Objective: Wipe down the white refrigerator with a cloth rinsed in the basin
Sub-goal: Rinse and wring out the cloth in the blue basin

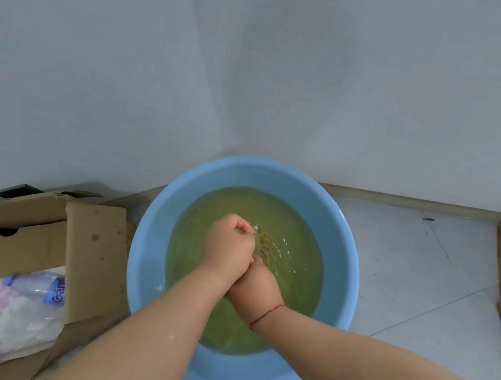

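Where the pale wall meets the floor, a blue basin holds murky greenish water. Left hand and right hand clench together over it (the cloth itself isn't discernible). A cardboard box sits beside.

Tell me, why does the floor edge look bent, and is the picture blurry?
Head view: the wide lens curves the wall's baseboard; light is soft and even; the round blue plastic basin is sharp; the cloudy yellow-green water ripples and glints by the left hand and right hand.
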### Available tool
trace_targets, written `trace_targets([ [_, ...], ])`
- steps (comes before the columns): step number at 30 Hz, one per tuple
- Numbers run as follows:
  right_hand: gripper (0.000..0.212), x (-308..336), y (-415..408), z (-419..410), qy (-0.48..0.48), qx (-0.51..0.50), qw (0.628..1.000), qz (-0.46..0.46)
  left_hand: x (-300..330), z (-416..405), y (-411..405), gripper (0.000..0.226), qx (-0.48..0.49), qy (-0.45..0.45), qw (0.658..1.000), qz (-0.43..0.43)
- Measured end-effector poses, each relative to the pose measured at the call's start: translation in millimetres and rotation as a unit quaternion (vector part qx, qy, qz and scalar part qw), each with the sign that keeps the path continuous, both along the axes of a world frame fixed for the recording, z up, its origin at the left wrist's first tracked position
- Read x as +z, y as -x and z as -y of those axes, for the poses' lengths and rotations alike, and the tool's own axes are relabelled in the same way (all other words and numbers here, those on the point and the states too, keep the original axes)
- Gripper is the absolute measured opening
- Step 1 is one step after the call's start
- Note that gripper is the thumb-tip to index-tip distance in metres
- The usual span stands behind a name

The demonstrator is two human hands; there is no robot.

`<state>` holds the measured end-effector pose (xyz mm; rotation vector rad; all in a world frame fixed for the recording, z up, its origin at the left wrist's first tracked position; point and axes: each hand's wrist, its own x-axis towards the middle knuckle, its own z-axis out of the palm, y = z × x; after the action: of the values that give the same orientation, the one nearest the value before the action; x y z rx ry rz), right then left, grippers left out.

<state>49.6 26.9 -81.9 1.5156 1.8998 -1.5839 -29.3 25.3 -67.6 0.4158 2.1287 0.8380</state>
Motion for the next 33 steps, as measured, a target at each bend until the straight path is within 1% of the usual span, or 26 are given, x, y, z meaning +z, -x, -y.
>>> trace_targets([
  [1,0.038,-5,1,2,-0.025,0.002,1.0,0.016,-6,1,1,0.018,0.011,0.011,1.0,-0.004],
  [4,0.038,-13,8,7,-0.075,0.086,0.992,0.057,-24,1,4,0.018,0.053,0.04,0.998,-0.007],
  [7,0.042,-21,7,6,-0.093,0.082,0.99,0.074,-34,1,4,0.016,0.112,0.052,0.992,0.008],
  [10,0.039,-29,6,5,-0.104,0.105,0.986,0.073,-40,-1,1,0.017,0.165,0.063,0.984,0.033],
  [15,0.037,-35,5,-1,-0.131,0.14,0.979,0.07,-49,-4,5,0.018,0.221,0.071,0.971,0.053],
  [18,0.036,-35,5,-1,-0.135,0.145,0.978,0.064,-51,-7,9,0.016,0.231,0.086,0.967,0.059],
  [22,0.037,-33,5,1,-0.096,0.097,0.989,0.062,-44,-6,9,0.015,0.242,0.08,0.961,0.105],
  [24,0.037,-29,4,0,-0.077,0.049,0.994,0.055,-42,-4,11,0.013,0.242,0.061,0.956,0.152],
  [25,0.038,-29,1,-1,-0.078,0.026,0.995,0.047,-40,-3,12,0.016,0.248,0.043,0.949,0.189],
  [27,0.044,-25,-4,-2,-0.083,-0.006,0.996,0.021,-36,-1,13,0.029,0.248,0.011,0.931,0.268],
  [29,0.052,-20,-8,-3,-0.045,-0.052,0.997,-0.018,-30,4,13,0.044,0.201,0.025,0.934,0.293],
  [31,0.048,-12,-10,-9,0.016,-0.1,0.993,-0.056,-22,9,14,0.044,0.16,0.034,0.943,0.29],
  [33,0.034,-3,-16,-20,0.018,-0.096,0.993,-0.07,-12,14,20,0.039,0.148,0.012,0.944,0.293],
])
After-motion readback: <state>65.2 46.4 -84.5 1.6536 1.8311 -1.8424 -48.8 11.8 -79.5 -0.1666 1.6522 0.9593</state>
